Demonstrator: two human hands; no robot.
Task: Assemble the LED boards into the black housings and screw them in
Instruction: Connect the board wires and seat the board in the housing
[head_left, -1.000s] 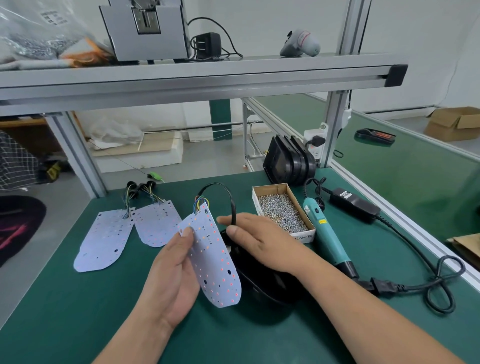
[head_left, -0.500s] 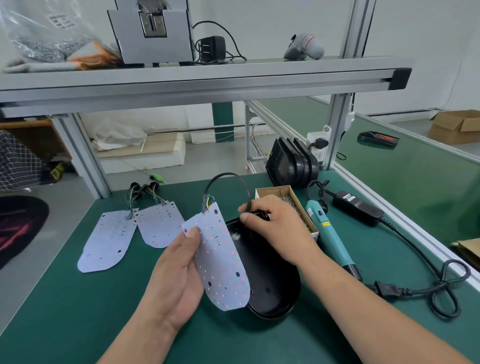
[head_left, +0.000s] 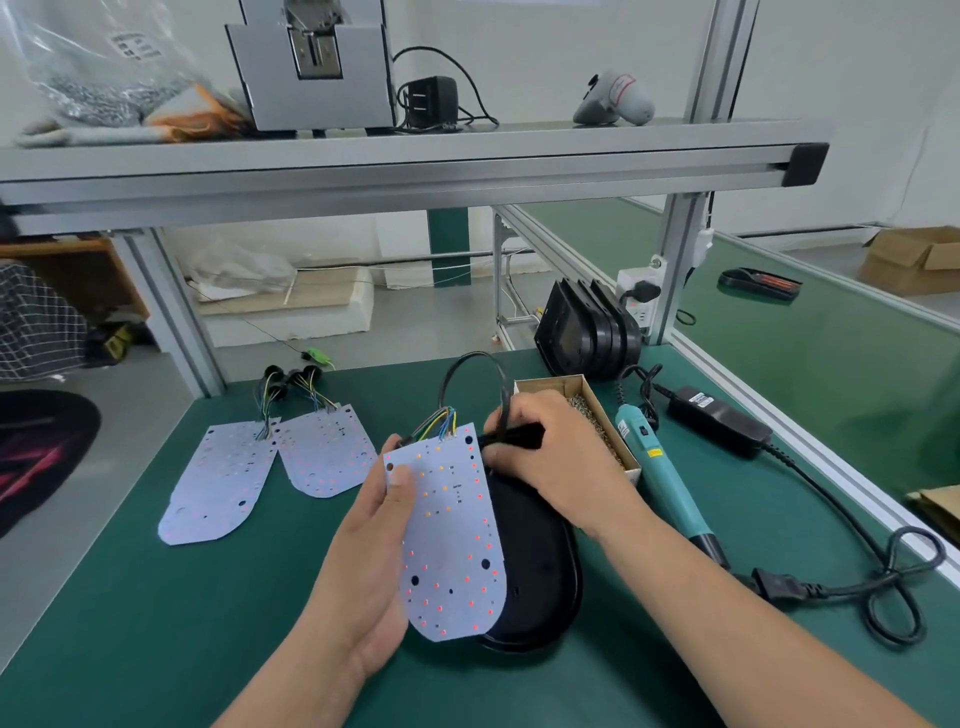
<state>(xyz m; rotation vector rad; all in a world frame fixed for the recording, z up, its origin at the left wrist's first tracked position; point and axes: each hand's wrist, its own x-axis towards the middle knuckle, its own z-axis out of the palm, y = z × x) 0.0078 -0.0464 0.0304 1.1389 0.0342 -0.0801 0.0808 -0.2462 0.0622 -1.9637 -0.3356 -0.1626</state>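
My left hand holds a white LED board by its left edge, thumb on its face, tilted over the left side of a black housing lying on the green table. A black cable loops up from the board's coloured wires. My right hand pinches that cable at the housing's far end. Two more LED boards lie flat to the left. A stack of black housings stands at the back.
A cardboard box of screws sits right behind my right hand. A teal electric screwdriver lies to its right, with a power adapter and looped cord. An aluminium shelf hangs overhead.
My right hand moved from the near housing up to its far end and took hold of the cable. The left hand shifted the board slightly right, over the housing.
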